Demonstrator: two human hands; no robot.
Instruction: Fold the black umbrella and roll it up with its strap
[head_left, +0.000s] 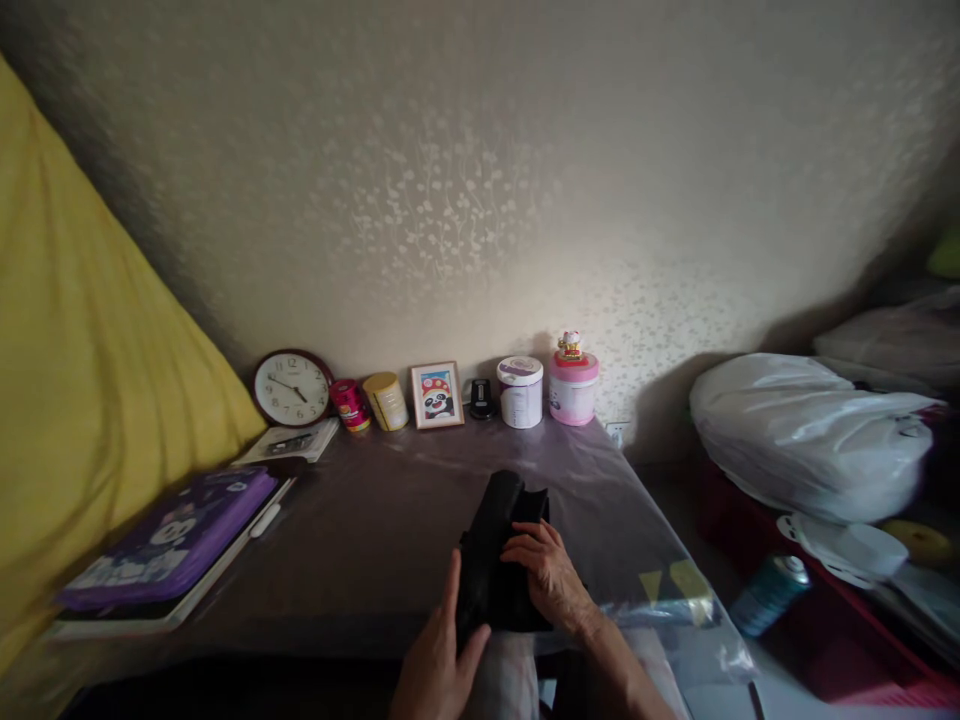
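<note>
A black item (487,530), perhaps a case or bag with a raised flap, rests near the front edge of the covered table. My left hand (442,640) is against its left side, thumb and fingers spread apart. On the right part of the item lies my right hand (546,570), its fingers bent over the dark surface. Whether those fingers grip the flap or only rest on it is hard to make out. The inside of the item is too dark to read.
Along the wall stand a clock (292,388), a red tin (350,405), a yellow canister (386,401), a picture frame (437,396) and two round tubs (520,395). A purple case (176,540) lies left. Right of the table are a spray can (770,595) and white bag (810,435).
</note>
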